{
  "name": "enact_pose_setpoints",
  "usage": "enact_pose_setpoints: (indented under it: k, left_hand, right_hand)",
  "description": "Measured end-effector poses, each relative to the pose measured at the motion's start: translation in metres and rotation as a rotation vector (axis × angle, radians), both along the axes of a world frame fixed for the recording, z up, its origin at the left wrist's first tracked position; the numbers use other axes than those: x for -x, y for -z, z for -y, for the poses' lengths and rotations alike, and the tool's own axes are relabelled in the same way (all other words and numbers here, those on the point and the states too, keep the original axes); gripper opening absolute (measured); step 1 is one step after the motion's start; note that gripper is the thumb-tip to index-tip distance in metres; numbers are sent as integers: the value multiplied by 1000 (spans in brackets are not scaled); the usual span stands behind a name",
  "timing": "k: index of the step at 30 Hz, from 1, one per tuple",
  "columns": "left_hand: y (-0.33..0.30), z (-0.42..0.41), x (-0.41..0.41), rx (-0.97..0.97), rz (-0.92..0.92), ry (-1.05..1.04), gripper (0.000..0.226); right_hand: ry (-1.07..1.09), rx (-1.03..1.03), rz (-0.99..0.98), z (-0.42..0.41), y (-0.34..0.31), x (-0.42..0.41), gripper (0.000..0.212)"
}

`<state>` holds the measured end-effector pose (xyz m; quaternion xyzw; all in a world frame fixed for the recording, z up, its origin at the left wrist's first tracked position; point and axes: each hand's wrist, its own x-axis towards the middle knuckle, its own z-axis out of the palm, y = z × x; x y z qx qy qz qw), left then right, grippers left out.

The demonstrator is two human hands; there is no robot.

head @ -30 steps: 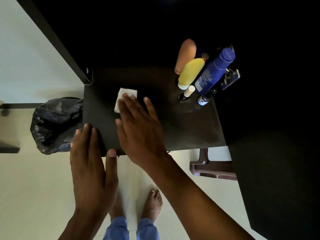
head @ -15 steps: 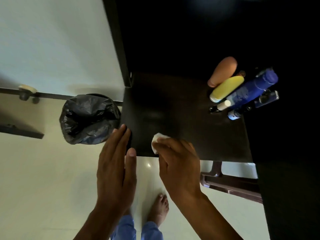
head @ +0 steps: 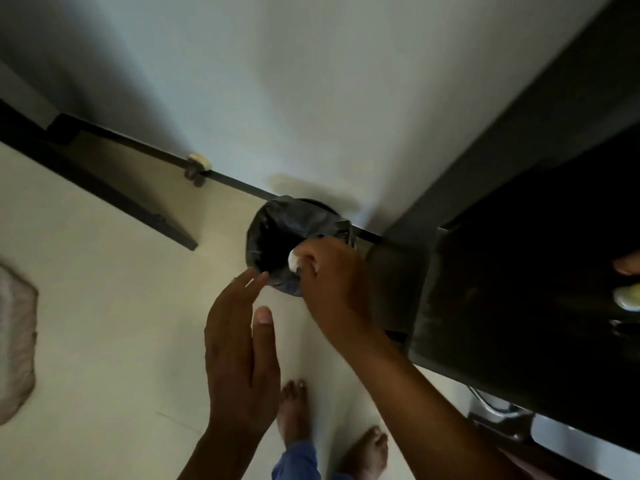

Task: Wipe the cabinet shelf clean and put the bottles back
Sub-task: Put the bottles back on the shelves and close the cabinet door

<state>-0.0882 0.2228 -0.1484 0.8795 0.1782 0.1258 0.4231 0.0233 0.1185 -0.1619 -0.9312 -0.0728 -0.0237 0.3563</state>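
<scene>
**Tissue held over the bin, shelf off to the right**

We see the right hand (head: 332, 282) with its fingers curled round a small white wad of tissue (head: 293, 260), pinching it at the fingertips. The wad sits over the open mouth of the bin (head: 273, 233), which is lined with a black plastic bag and stands on the floor against the wall. Whether the tissue touches the liner we cannot tell.

The left hand (head: 239, 344) grasps nothing: its fingers are straight and close together, the thumb set apart, the palm turned toward the right hand. Its fingertips reach the near rim of the bin, just beside the right hand, and we cannot tell if they touch the bag.

Beyond the hands, the dark cabinet shelf (head: 512, 306) fills the right side of the view, its front left corner near the right wrist. At the shelf's far right edge, cut off by the frame, we make out the bottoms of two bottles: an orange bottle (head: 628, 265) and, just in front of it, a yellow bottle (head: 628, 297). Both are blurred and mostly out of view.

Below the hands we see two bare feet (head: 294, 410) on the pale floor (head: 104, 341) and blue trouser hems. A pale mat (head: 15, 341) lies at the left edge of the floor, and a dark door (head: 114, 188) stands open against the wall.
</scene>
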Motion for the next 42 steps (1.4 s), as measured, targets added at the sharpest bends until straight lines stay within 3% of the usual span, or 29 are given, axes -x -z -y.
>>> enact_pose_setpoints:
  k: [7, 12, 18, 20, 21, 23, 25, 29, 33, 38, 42]
  left_hand:
    - [10, -43, -21, 73, -40, -13, 45]
    - [14, -37, -33, 69, -72, 72, 45]
    - [3, 1, -47, 96, -31, 266, 44]
    - [-5, 23, -52, 84, -8, 338, 44]
    - [-10, 35, -54, 83, 7, 368, 43]
    - [-19, 61, -59, 96, 32, 412, 41]
    - [-26, 90, -62, 112, 56, 461, 39]
    - [-40, 155, -61, 104, 76, 617, 36]
    - [-43, 220, -58, 120, 86, 753, 34]
    - [-30, 285, -68, 122, 53, 822, 40]
    - [-20, 324, -80, 24, 34, 846, 45]
  right_hand:
    - [85, 198, -358, -42, 63, -57, 32]
    - [175, 66, -337, -24, 34, -19, 29]
    - [141, -2, -108, 36, 4, 62, 23]
    - [186, -8, -122, 65, -1, 79, 67]
    - [205, 19, -108, 81, -7, 85, 78]
    - [234, 52, -20, 114, -36, 91, 39]
    - [333, 25, 68, 149, -63, 92, 24]
    - [544, -9, 81, 226, -77, 100, 19]
    - [853, -246, -167, 293, -74, 115, 25]
    - [1106, -196, -225, 334, -66, 127, 14]
    - [1167, -123, -159, 343, -68, 116, 28]
